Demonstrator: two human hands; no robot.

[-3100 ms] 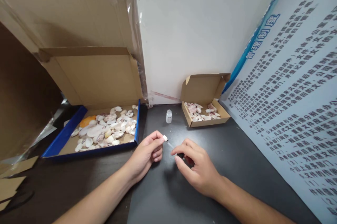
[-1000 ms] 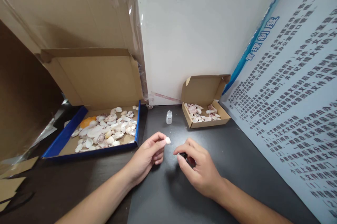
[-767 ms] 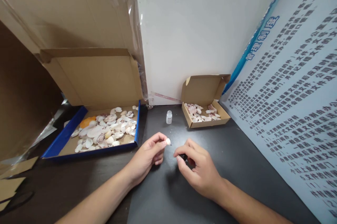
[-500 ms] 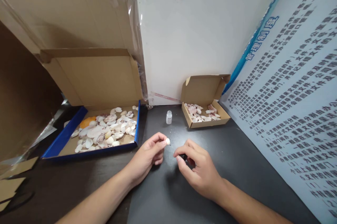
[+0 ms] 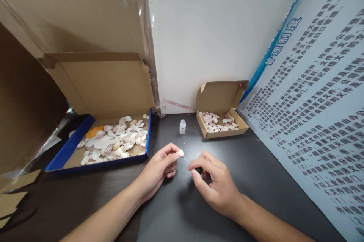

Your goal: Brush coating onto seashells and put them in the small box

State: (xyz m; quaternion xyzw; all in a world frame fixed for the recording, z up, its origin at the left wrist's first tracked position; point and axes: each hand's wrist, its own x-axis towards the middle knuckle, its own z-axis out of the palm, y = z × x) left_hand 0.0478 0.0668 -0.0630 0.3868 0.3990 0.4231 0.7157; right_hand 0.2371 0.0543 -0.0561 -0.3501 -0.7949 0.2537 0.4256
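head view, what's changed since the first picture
The left hand with its small white shell and the right hand with its black piece have shifted slightly right and toward the person. Nothing was grasped or let go. The small bottle, blue-edged box and brown box stayed put.

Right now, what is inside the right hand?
The right hand holds a small black object; a thin pale stem points toward the white shell in the left hand. The curled fingers hide the rest of the object.
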